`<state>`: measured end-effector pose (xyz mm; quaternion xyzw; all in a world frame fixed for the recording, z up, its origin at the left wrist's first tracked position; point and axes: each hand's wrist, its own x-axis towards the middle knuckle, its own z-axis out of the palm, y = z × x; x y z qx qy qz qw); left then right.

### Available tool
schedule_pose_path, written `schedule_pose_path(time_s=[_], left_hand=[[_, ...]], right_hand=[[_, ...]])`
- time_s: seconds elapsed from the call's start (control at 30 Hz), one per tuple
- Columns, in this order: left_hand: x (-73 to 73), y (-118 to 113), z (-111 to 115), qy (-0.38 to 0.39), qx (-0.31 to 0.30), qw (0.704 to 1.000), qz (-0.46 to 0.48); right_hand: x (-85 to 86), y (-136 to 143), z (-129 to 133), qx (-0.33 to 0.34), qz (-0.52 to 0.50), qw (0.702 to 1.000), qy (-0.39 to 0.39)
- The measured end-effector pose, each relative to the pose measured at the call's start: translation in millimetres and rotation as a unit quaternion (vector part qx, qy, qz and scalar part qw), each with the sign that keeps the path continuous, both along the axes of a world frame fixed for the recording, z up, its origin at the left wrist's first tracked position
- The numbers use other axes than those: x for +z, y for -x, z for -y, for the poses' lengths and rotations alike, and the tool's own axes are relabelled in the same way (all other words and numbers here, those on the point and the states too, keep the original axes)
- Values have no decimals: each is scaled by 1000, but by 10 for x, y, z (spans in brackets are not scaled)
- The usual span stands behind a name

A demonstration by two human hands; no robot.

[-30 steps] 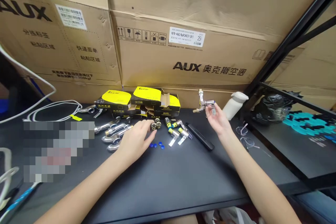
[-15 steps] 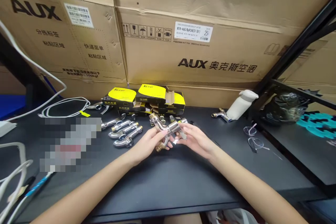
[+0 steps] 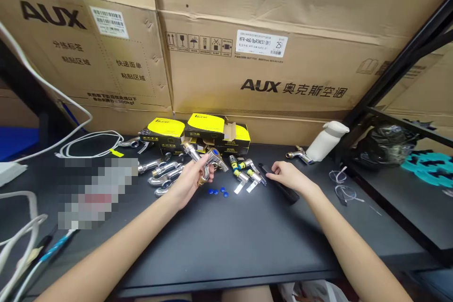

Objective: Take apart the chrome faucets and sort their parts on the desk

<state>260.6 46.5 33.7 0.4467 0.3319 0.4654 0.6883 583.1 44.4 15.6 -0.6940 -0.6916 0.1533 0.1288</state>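
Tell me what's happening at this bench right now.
A person sits at a black table strewn with tap parts. The left hand holds a chrome tap body up off the surface. The right hand rests on a long black tool, beside two yellow-banded valves and blue caps.

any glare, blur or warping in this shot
Head view: glare on the chrome tap in the left hand; a pixelated block masks part of the table; wide-angle warp bends the shelf frame.
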Motion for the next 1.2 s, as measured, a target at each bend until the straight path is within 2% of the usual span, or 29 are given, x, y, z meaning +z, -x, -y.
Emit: schedule_pose_path(time_s=[0.13,0.23,0.3,0.37,0.43,0.5,0.6,0.77,1.0,1.2], left_hand=[[21,56,-30,-1,-85,996,4],[20,71,-28,-10,-120,993,-5],[16,73,-20,-30,-134,990,-20],[13,74,-11,-51,-151,986,-41],[10,77,-3,-61,-168,982,-59],[1,82,-2,-66,-181,979,-70],[-16,93,-11,-69,-191,976,-84],[-11,104,-19,-70,-195,974,-90],[22,116,-25,-60,-174,978,-98],[51,114,-38,-52,-166,979,-109]], right_hand=[[28,48,37,-14,11,998,-58],[89,213,97,-13,-112,983,-147],[126,408,172,13,-250,953,-172],[140,634,274,54,-388,910,-132],[126,835,386,94,-471,873,-84],[92,971,481,124,-511,848,-66],[29,1046,555,154,-527,834,-55],[-19,1031,558,170,-520,836,-38],[17,1073,583,136,-505,851,-39],[60,1072,548,176,-548,818,-17]])
